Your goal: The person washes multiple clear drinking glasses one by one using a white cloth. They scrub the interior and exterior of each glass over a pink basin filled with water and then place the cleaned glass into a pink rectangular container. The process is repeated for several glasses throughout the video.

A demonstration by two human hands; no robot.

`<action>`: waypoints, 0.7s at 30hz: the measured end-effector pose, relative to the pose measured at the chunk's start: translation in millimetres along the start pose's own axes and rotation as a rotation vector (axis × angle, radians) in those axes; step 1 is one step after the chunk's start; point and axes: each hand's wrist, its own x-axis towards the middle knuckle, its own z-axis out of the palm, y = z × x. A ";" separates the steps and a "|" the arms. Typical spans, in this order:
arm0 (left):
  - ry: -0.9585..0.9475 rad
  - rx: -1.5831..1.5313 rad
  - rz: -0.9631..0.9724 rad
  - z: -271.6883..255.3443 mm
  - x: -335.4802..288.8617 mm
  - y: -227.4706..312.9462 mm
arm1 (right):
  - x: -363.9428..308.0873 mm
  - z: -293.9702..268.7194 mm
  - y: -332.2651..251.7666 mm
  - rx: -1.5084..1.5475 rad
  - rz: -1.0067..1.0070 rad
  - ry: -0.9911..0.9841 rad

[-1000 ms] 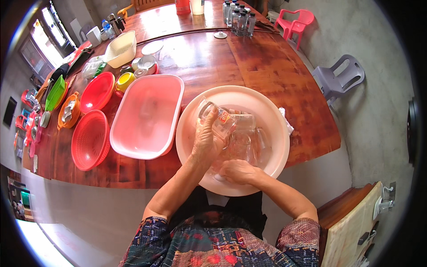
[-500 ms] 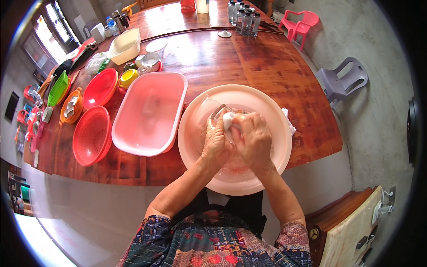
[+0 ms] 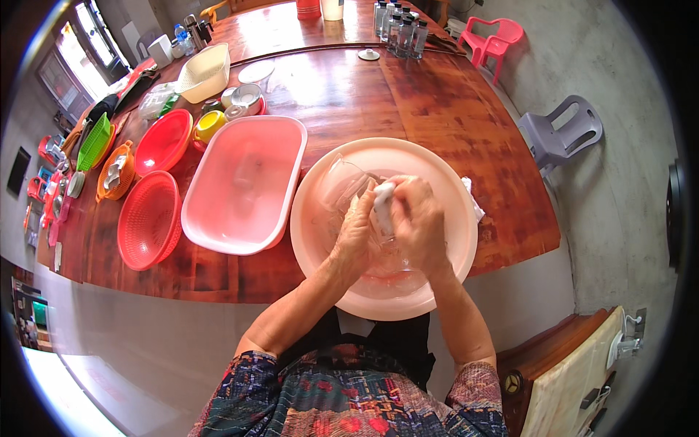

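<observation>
Both hands work over a round pale pink basin near the table's front edge. Fingers of my left hand are curled round a clear glass vessel; its exact kind is hard to make out behind the hands. My right hand is closed on a white cloth, pressed against the glass at its upper end. More clear glassware lies in the basin beyond my left hand, and liquid appears to be in the bottom.
Left of the basin stands a rectangular pink tub. Beyond it are a red colander, a red bowl and a yellow cup. Several clear bottles stand far back; white crumpled material lies right of the basin.
My right hand has shifted slightly right and its wrist has turned, showing more of the white cloth. The left hand stays nearly in place.
</observation>
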 end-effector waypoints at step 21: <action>-0.035 0.060 0.029 23.1 -11.9 2.4 | -21.1 -3.1 25.0 0.286 0.368 0.258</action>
